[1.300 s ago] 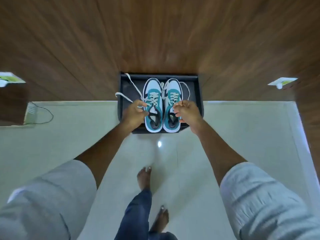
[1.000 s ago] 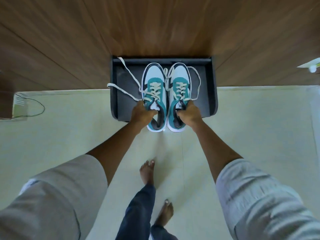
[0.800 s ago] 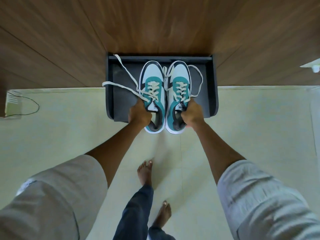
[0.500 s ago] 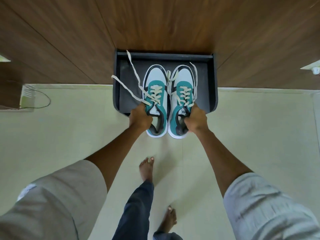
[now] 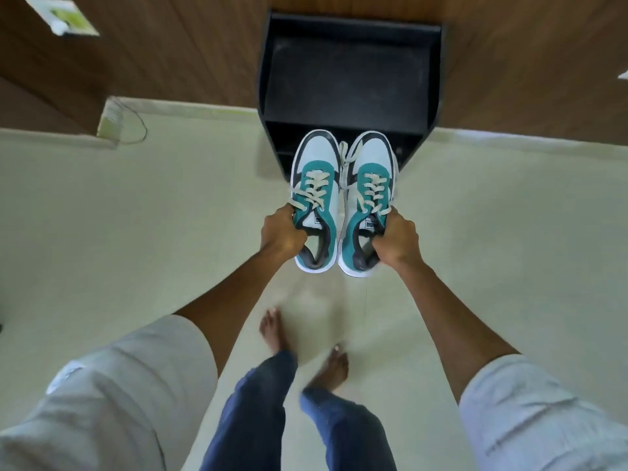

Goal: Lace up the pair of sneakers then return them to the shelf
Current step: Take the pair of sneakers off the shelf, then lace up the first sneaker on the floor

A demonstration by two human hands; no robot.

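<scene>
Two teal, white and black sneakers with cream laces hang side by side in the air over the pale floor, just in front of the black shelf (image 5: 346, 76). My left hand (image 5: 280, 232) grips the left sneaker (image 5: 314, 178) at its outer collar. My right hand (image 5: 396, 241) grips the right sneaker (image 5: 368, 178) the same way. Toes point towards the shelf. The shelf's top surface is bare, and a dark opening shows below its front edge.
A wood-panelled wall (image 5: 170, 45) runs behind the shelf. A white box with a thin cable (image 5: 115, 119) lies on the floor at the left by the wall. My bare feet (image 5: 272, 329) and blue trousers are below the shoes.
Both hands have lifted the sneakers off the shelf top and drawn them back towards me. The long loose laces no longer trail over the shelf. I have stepped back.
</scene>
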